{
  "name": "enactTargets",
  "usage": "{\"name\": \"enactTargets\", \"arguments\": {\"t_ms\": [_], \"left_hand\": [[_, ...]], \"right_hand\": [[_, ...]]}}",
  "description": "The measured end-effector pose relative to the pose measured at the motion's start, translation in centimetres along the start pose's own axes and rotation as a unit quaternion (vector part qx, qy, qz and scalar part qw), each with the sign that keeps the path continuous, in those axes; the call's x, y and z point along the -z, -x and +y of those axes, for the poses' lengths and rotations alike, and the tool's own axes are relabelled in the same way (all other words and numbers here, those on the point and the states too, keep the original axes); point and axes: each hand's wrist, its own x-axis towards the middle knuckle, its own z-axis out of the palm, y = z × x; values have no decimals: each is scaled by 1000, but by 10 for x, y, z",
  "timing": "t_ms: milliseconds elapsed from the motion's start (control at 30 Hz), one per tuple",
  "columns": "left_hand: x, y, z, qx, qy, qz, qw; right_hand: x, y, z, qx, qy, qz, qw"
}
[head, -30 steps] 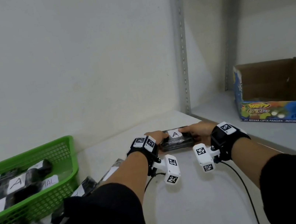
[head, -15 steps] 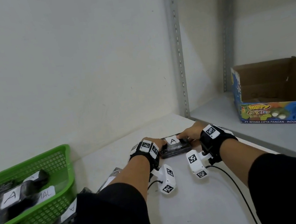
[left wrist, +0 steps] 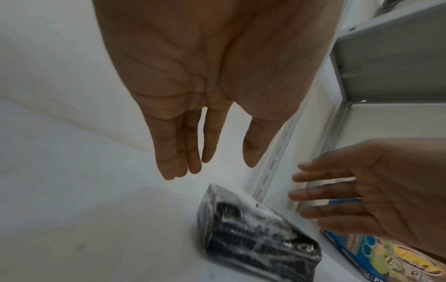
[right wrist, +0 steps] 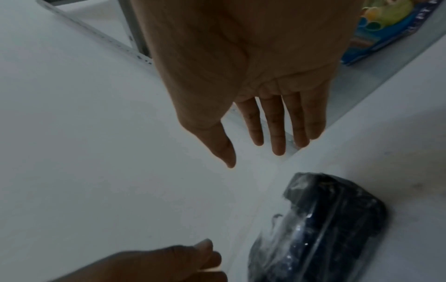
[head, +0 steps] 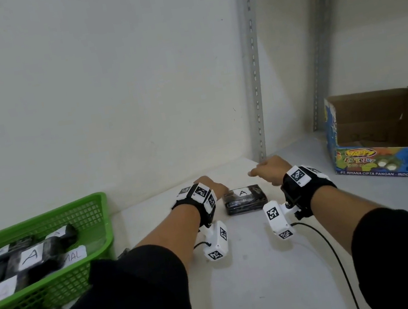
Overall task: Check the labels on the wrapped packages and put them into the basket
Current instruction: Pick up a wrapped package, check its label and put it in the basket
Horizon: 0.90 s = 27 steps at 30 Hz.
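Package [head: 245,199] wrapped in clear film is being left flat on the table [head: 257,279], its "A" label turned upward for reading, while left hand [head: 209,187] and right hand [head: 271,171] are being held above it, fingers straight, gripping nothing, and the green basket [head: 74,220] is being kept well off to the left.

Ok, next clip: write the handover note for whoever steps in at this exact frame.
Left hand: open, holding nothing, above the table.
Right hand: open, empty, fingers spread.
Wrapped package labelled A lies flat on the white table between the hands, untouched.
Green basket at left already holds several labelled packages; more lie in front of it.
Left: pick up the A package, check it, put it into the basket, then the rest.
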Motion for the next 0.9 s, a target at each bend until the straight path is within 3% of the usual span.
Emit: {"name": "enactTargets", "arguments": {"t_ms": [167, 400, 667, 900], "left_hand": [[45, 28, -14, -68, -98, 56, 991], [119, 125, -96, -105, -155, 77, 979], [182, 239, -220, -49, -189, 113, 974], [198, 299, -293, 11, -198, 108, 974]], "right_hand": [[-4, 35, -43, 87, 29, -20, 996], [-46, 108, -90, 191, 51, -111, 974], [-118, 194, -131, 317, 95, -194, 924], [-185, 282, -159, 408, 119, -280, 861]]}}
